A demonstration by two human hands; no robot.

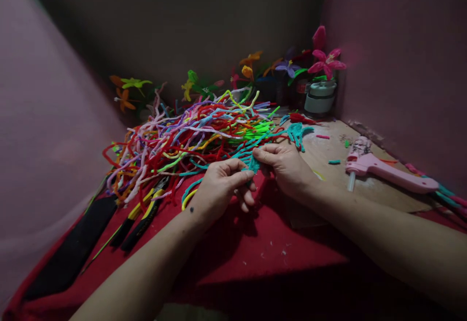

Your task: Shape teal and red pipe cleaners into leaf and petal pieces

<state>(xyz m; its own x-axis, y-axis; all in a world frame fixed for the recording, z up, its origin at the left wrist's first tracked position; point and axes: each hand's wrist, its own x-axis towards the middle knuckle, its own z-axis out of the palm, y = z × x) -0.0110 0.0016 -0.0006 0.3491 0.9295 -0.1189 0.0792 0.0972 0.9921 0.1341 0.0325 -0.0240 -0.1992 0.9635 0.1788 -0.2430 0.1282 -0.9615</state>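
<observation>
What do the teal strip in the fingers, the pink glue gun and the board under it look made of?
Teal strip: fuzzy matte pile, likely a chenille pipe cleaner over wire. Pink glue gun: smooth moulded plastic, faint sheen. Board: pale, matte, flat; probably plywood or fibreboard, grain unclear.

A pink glue gun point(390, 175) lies on the wooden board point(330, 151), pliers point(144, 218) on red cloth point(262, 255).

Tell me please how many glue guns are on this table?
1. The pink glue gun lies on the wooden board, beside the right hand, which pinches a teal pipe cleaner with the left hand. The colourful pile may hide more.
</observation>
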